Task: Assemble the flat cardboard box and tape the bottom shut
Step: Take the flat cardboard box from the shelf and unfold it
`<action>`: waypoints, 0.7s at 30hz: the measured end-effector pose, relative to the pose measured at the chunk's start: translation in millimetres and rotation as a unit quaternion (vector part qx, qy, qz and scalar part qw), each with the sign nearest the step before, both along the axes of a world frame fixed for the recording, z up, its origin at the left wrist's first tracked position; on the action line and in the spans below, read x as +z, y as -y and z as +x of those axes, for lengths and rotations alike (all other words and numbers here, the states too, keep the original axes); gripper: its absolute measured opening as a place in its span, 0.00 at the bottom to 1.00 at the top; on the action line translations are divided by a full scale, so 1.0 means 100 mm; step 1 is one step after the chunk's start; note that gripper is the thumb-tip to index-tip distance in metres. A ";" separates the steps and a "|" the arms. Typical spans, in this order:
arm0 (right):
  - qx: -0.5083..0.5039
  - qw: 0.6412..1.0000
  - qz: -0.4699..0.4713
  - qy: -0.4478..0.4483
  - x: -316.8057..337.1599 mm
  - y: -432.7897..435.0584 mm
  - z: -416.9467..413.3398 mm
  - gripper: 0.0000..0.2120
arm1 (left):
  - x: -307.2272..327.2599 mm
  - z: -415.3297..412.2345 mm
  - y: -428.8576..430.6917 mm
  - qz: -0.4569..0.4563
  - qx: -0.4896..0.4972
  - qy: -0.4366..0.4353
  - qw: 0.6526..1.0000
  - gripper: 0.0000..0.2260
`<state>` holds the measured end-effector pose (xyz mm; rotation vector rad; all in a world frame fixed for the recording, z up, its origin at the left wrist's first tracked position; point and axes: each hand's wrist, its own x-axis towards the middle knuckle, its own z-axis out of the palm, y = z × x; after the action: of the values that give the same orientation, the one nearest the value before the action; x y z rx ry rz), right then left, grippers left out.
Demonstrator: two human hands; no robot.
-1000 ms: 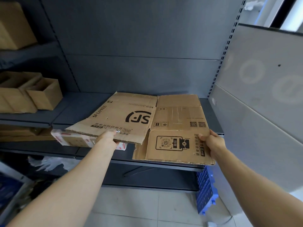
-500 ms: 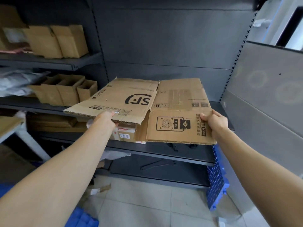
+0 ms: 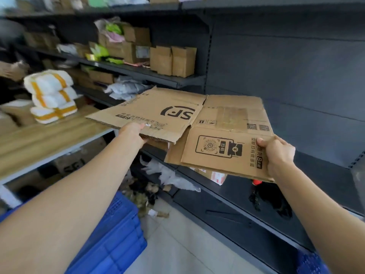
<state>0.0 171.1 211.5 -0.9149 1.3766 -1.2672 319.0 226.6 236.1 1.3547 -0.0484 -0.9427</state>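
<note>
So the whole view is swinging left compared with a second ago: the bare grey shelf bay is sliding off to the right and a wooden tabletop (image 3: 49, 135) is coming into sight on the left. My read is the person is carrying the flat cardboard box (image 3: 197, 129) off the shelf and heading for that surface to work on it.

The box is being held up in the air, still fully flat, printed side up, above the dark lower shelf (image 3: 325, 180). Nothing is opened out yet and I'm not spotting any tape, so the task is basically only starting.

The left hand (image 3: 133, 133) is closing on the near edge of the left panel, thumb on top and the rest tucked underneath. The right hand (image 3: 276, 151) is pinching the near right corner of the lower flap, fingers curling over the edge. Both grips look firm. A blue crate (image 3: 110, 240) is sitting on the floor, near left.
</note>
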 end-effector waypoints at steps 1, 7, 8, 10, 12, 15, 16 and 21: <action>0.012 1.000 0.000 0.000 0.02 -0.02 0.02 0.10 | 0.01 0.00 -0.09 0.000 0.006 -0.004 1.000 0.21; 0.099 0.995 0.002 -0.001 0.10 -0.11 0.26 0.11 | 0.05 -0.02 -0.67 -0.028 0.102 -0.026 0.994 0.16; 0.114 0.993 0.004 0.000 0.09 -0.12 0.33 0.12 | 0.04 -0.02 -0.79 -0.036 0.128 -0.035 0.991 0.16; 0.147 0.989 0.006 0.002 0.10 -0.16 0.50 0.13 | 0.03 0.02 -1.03 -0.054 0.181 -0.059 0.980 0.12; 0.183 0.983 0.002 0.001 0.08 -0.21 0.69 0.14 | 0.01 0.08 -1.27 -0.059 0.220 -0.066 0.971 0.11; 0.228 0.974 0.000 -0.009 0.07 -0.32 1.04 0.16 | -0.08 0.28 -1.65 -0.051 0.263 -0.065 0.961 0.15; 0.243 0.970 -0.001 -0.011 0.05 -0.36 1.17 0.14 | -0.10 0.34 -1.79 -0.052 0.281 -0.069 0.956 0.15; 0.319 0.948 -0.008 -0.023 0.01 -0.64 1.91 0.14 | -0.20 0.69 -2.47 -0.058 0.364 -0.076 0.927 0.06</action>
<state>191.4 235.4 212.0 -1.2761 0.9783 -0.7618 388.2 474.1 216.4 1.0560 0.4831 -0.3978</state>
